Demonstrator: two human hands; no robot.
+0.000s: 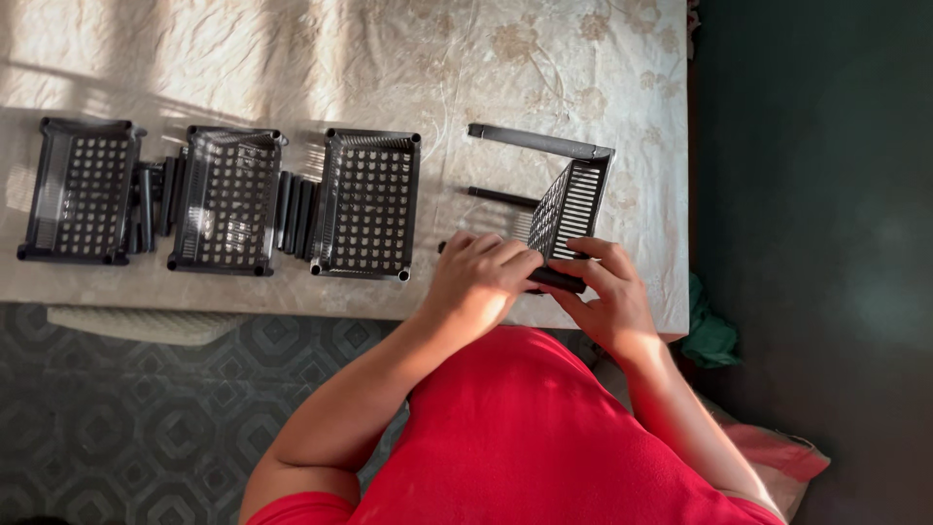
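The person in the red top is working at the near right edge of a table [583, 58] covered with a pale, crinkled cloth printed with faint flowers. Both hands are closing around a black plastic shelf [567, 209] that is standing tilted on its side, its slotted face turned toward the camera. The left hand [481, 277] is curling over the shelf's lower corner, and the right hand [607, 292] is gripping a dark post [559, 280] lying along the shelf's bottom edge, fingers wrapped tight. Two more posts are sticking out leftward from the shelf: a thicker grey-black one [530, 140] at the top and a thinner one [501, 197] in the middle, so as I judge it this shelf is partly fitted with its legs and the near one is being seated now. Three more shelves are lying flat in a row to the left, well apart from the hands: a far-left shelf [83, 190], a middle shelf [228, 199] and a nearer shelf [369, 204], each a rectangular tray with a grid of square holes and round sockets at the corners. Loose posts [296, 214] are lying bundled between them, seemingly not yet fitted, so most of the assembling looks to be remaining. The plastic is looking matte and rigid, shining slightly in the low sunlight.
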